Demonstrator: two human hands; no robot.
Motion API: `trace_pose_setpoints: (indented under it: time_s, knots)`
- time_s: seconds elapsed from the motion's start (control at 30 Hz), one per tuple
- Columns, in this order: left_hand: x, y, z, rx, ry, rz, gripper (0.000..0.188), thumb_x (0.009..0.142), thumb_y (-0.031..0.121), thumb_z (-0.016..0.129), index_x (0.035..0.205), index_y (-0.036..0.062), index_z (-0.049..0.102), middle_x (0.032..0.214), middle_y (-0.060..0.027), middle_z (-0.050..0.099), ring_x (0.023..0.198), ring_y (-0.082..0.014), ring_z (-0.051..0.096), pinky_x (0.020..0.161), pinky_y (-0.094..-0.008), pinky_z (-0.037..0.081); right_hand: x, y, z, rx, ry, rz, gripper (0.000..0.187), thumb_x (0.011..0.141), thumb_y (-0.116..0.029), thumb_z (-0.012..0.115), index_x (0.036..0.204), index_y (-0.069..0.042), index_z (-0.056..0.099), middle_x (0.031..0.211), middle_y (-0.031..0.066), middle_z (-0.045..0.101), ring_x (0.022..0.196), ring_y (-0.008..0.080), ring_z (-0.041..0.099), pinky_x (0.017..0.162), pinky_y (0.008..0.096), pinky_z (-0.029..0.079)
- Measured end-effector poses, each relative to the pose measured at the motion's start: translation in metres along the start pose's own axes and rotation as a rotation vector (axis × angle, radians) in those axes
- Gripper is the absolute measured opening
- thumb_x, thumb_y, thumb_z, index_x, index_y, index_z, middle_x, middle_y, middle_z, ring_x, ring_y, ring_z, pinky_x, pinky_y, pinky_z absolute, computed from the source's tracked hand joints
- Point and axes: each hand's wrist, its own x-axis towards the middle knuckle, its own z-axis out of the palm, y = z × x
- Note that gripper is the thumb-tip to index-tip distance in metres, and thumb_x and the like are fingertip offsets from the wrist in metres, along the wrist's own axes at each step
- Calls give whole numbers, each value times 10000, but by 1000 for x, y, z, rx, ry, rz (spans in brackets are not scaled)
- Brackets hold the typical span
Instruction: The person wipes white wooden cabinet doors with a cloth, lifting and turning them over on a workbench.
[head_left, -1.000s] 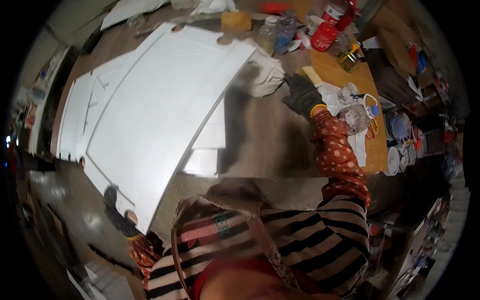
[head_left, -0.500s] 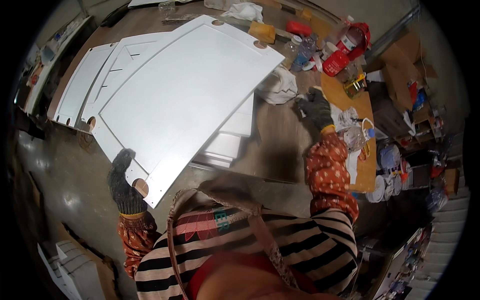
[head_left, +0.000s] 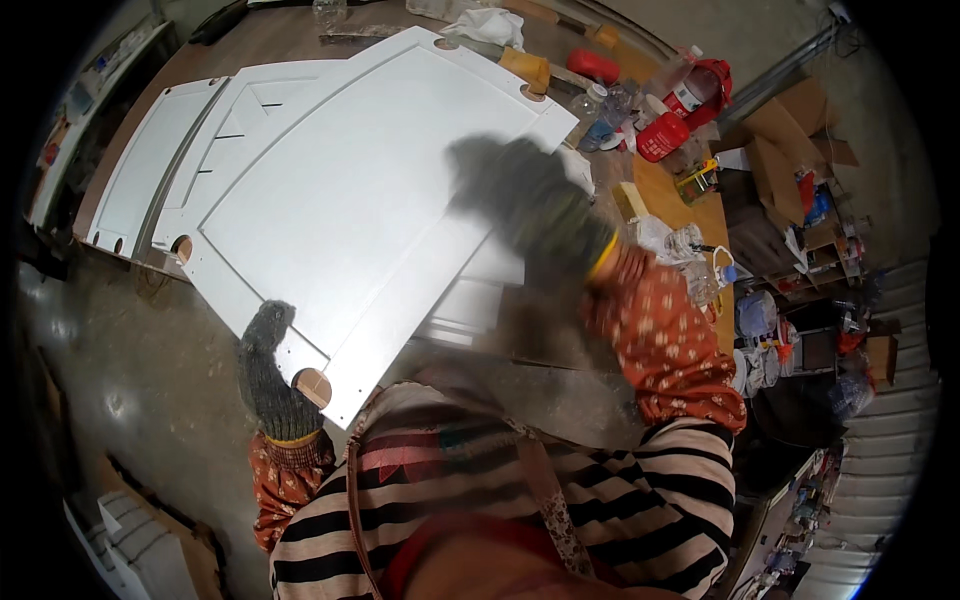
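Panel (head_left: 345, 190), left hand (head_left: 270, 370) gripping it; right hand (head_left: 535, 205) above

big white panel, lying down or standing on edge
Lying: the big white panel shows its broad face upward, over other white panels.

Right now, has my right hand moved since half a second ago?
Yes, left, judged against the red container; your blurred right hand now overlaps the right edge of the white panel.

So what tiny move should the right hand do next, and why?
Perhaps rest the right hand gently on the white panel to help steady it: the left hand is at the near end, beside a round cutout, while the right is blurred over the right edge, its touch unclear.
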Motion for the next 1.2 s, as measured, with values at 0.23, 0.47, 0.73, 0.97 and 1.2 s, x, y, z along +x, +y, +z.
trace_pose_setpoints:
  time_s: [0.23, 0.47, 0.73, 0.97, 1.2]
  knots:
    - [1, -7, -8, -75, -57, -22, 485, 922, 287, 500, 1241, -76, 454, 1210, -230, 540, 1117, -342, 547, 965, -446, 446, -16, 87, 2, 24, 77, 214, 296, 806, -272, 616, 1012, -60, 638, 1087, 152, 607, 930, 267, 614, 822, 421, 484]
    - [-2, 0, -3, 116, -61, -46, 396, 957, 188, 364, 1192, -87, 524, 1191, -207, 576, 1118, -313, 550, 1022, -411, 396, -2, -40, 0, -100, -147, 96, 345, 864, -314, 561, 1150, -122, 566, 1153, 43, 592, 926, 240, 598, 883, 541, 394]
    - [7, -28, 3, -144, -30, -111, 473, 983, 282, 365, 1220, -110, 484, 1207, -223, 558, 1114, -343, 548, 999, -447, 413, -11, -25, 1, -157, 110, 26, 218, 817, -214, 633, 973, -63, 608, 1064, 103, 598, 934, 212, 589, 796, 373, 481]
    - [19, -8, 12, 251, -109, 223, 494, 972, 308, 399, 1182, -125, 510, 1202, -211, 561, 1106, -320, 553, 996, -440, 416, 12, -89, -12, 236, -419, 127, 296, 908, -186, 499, 1157, -33, 552, 1247, 174, 532, 1022, 239, 583, 889, 382, 473]
    - [24, 5, 26, 249, -70, 222, 446, 959, 276, 410, 1176, -97, 524, 1204, -208, 562, 1123, -317, 545, 990, -436, 426, -9, -96, 2, 144, -28, 1, 141, 832, -150, 588, 952, -79, 606, 1015, 98, 601, 813, 193, 579, 794, 353, 496]
